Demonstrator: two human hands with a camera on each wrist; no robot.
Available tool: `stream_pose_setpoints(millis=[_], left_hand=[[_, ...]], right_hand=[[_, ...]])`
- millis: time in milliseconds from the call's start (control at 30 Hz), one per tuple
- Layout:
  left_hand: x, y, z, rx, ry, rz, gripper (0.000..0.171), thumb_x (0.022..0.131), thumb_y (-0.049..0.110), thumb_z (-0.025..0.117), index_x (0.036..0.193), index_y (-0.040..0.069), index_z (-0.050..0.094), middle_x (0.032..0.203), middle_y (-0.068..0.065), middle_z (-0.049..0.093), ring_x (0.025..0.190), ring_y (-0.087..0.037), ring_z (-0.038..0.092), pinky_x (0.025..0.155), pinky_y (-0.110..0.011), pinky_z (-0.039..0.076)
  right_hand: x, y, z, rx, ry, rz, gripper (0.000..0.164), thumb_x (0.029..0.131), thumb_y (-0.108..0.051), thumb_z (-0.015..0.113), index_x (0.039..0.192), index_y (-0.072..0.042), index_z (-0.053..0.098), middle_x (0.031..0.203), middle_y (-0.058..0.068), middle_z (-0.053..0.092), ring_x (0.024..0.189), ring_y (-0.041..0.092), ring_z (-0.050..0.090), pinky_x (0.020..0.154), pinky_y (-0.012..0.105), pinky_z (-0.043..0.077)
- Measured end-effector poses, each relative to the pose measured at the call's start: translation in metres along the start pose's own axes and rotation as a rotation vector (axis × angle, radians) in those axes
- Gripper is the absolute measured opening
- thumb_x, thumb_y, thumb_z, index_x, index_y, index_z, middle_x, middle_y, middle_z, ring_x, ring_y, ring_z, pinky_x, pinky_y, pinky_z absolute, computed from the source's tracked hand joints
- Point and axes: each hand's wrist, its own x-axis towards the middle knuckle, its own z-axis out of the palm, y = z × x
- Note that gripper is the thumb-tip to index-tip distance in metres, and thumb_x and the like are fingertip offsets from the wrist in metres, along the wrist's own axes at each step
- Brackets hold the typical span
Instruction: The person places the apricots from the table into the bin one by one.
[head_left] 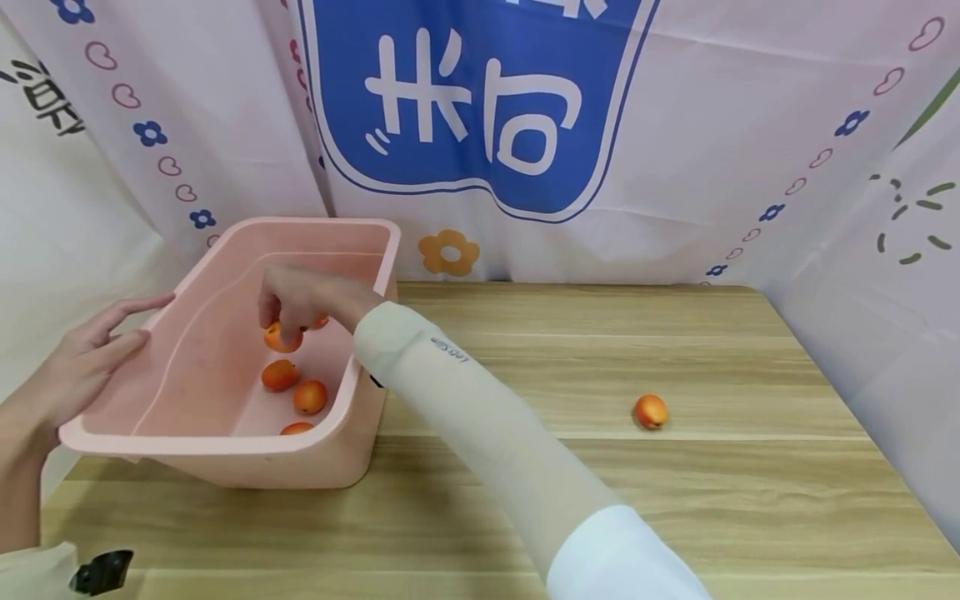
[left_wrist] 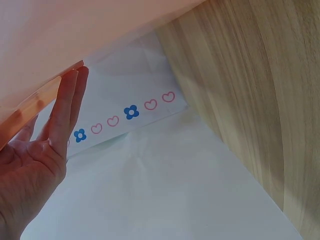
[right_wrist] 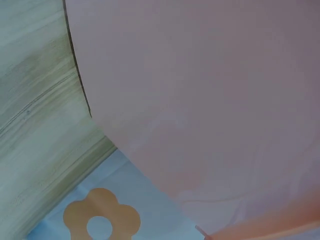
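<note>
A pink plastic bin [head_left: 225, 462] stands at the left of the table with several small, oval orange fruits in it. My left hand [head_left: 82, 367] grips its left rim, thumb at the top edge and fingers along the outside; the left wrist view shows that hand [left_wrist: 37, 160] against the wall from below. Reaching over the right rim, my right hand [head_left: 300, 297] points down inside and pinches an orange fruit [head_left: 282, 337] at its fingertips. Close by lie another fruit [head_left: 280, 375] and a rounder one [head_left: 310, 397]. The right wrist view shows mostly bin wall [right_wrist: 190, 100], with the hand hidden.
One more orange fruit [head_left: 651, 412] lies on the wooden table [head_left: 570, 358], well to the right of the bin. A white printed cloth [head_left: 720, 150] hangs behind the table, and white sheeting [head_left: 885, 317] borders the right side.
</note>
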Motion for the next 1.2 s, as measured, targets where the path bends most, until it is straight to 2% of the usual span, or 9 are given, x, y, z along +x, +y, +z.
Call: stream_pose_setpoints(millis=[300, 467, 800, 900, 1033, 1200], left_hand=[[-0.001, 0.001, 0.0, 0.007, 0.007, -0.002, 0.05, 0.113, 0.011, 0.038, 0.136, 0.052, 0.055, 0.093, 0.019, 0.072, 0.064, -0.012, 0.073, 0.051, -0.028, 0.058], [-0.001, 0.001, 0.001, -0.033, -0.004, 0.002, 0.051, 0.113, 0.01, 0.038, 0.135, 0.051, 0.057, 0.093, 0.017, 0.073, 0.065, -0.012, 0.073, 0.051, -0.028, 0.059], [0.001, -0.001, 0.0, -0.002, -0.002, 0.001, 0.049, 0.113, 0.012, 0.039, 0.139, 0.05, 0.055, 0.096, 0.02, 0.072, 0.068, -0.01, 0.073, 0.053, -0.028, 0.059], [0.001, -0.001, 0.0, 0.001, -0.001, 0.003, 0.049, 0.113, 0.011, 0.039, 0.138, 0.051, 0.055, 0.096, 0.02, 0.071, 0.067, -0.011, 0.073, 0.052, -0.028, 0.059], [0.001, -0.001, 0.0, -0.003, -0.002, -0.005, 0.049, 0.113, 0.012, 0.038, 0.138, 0.052, 0.054, 0.094, 0.019, 0.072, 0.065, -0.012, 0.073, 0.051, -0.029, 0.059], [0.001, 0.0, 0.0, -0.002, -0.006, -0.012, 0.048, 0.114, 0.014, 0.037, 0.138, 0.052, 0.054, 0.093, 0.019, 0.072, 0.059, -0.017, 0.072, 0.047, -0.031, 0.058]], right_hand=[[0.001, -0.003, 0.002, -0.027, -0.01, 0.024, 0.029, 0.089, -0.002, 0.08, 0.115, -0.014, 0.079, 0.103, -0.003, 0.07, 0.068, 0.014, 0.059, 0.068, 0.017, 0.057], [0.0, 0.001, -0.001, -0.012, 0.012, 0.022, 0.029, 0.089, -0.003, 0.081, 0.116, -0.013, 0.079, 0.105, -0.002, 0.07, 0.065, 0.014, 0.057, 0.067, 0.017, 0.057], [-0.007, 0.005, -0.004, 0.053, 0.059, 0.055, 0.031, 0.088, -0.002, 0.081, 0.115, -0.015, 0.075, 0.109, -0.005, 0.066, 0.088, 0.012, 0.064, 0.068, 0.016, 0.058], [-0.01, 0.005, -0.007, 0.058, 0.05, 0.032, 0.032, 0.088, -0.001, 0.081, 0.116, -0.014, 0.075, 0.109, -0.004, 0.066, 0.09, 0.012, 0.063, 0.069, 0.016, 0.058], [-0.014, 0.006, -0.013, 0.056, 0.022, -0.042, 0.031, 0.089, -0.001, 0.08, 0.118, -0.012, 0.074, 0.11, -0.002, 0.067, 0.094, 0.011, 0.062, 0.071, 0.015, 0.058], [-0.027, 0.011, -0.021, 0.022, -0.009, -0.195, 0.027, 0.094, -0.005, 0.076, 0.121, -0.006, 0.073, 0.112, 0.004, 0.069, 0.096, 0.013, 0.064, 0.076, 0.016, 0.057]])
